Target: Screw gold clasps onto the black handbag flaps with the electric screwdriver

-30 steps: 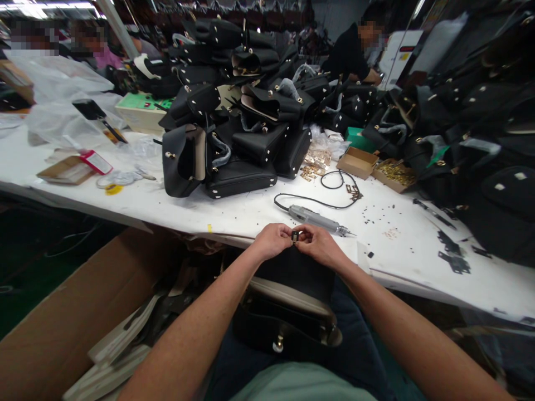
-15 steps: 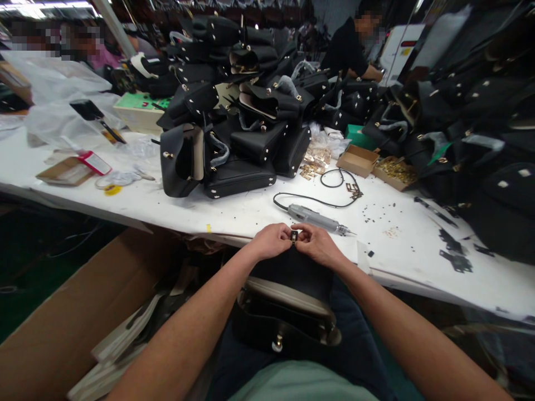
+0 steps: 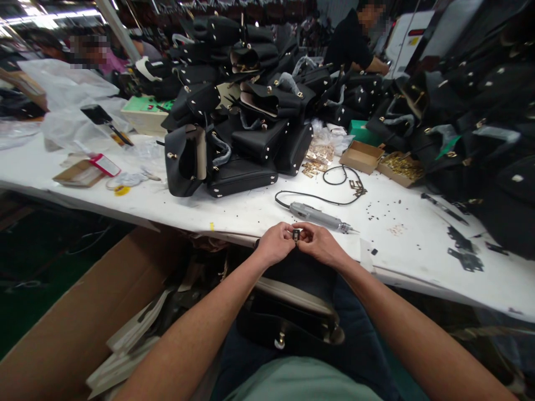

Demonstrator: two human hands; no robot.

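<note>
A black handbag [image 3: 307, 273] with a beige lining edge lies across my lap, its mouth towards me and a gold-coloured clasp on its flap. At its far end, my left hand [image 3: 276, 244] and my right hand [image 3: 320, 243] meet. Their fingertips pinch a small dark tab with a metal fitting [image 3: 296, 236] from both sides. Whether that tab is joined to the handbag is hard to see. Just beyond my fingers, a grey electric screwdriver [image 3: 315, 216] rests on the white table with its bit pointing right.
Black handbags [image 3: 242, 178] are piled behind the screwdriver. Small boxes [image 3: 361, 157] and gold-coloured metal parts [image 3: 320, 156] lie right of the pile. Tiny dark pieces and flat black parts [image 3: 463, 259] are scattered further right. A large cardboard box [image 3: 96, 301] stands at lower left. A co-worker [image 3: 351, 42] is behind.
The view has shifted slightly, so the table things appear a little further right. Both hands keep pinching the small tab, with only slight finger movement.
</note>
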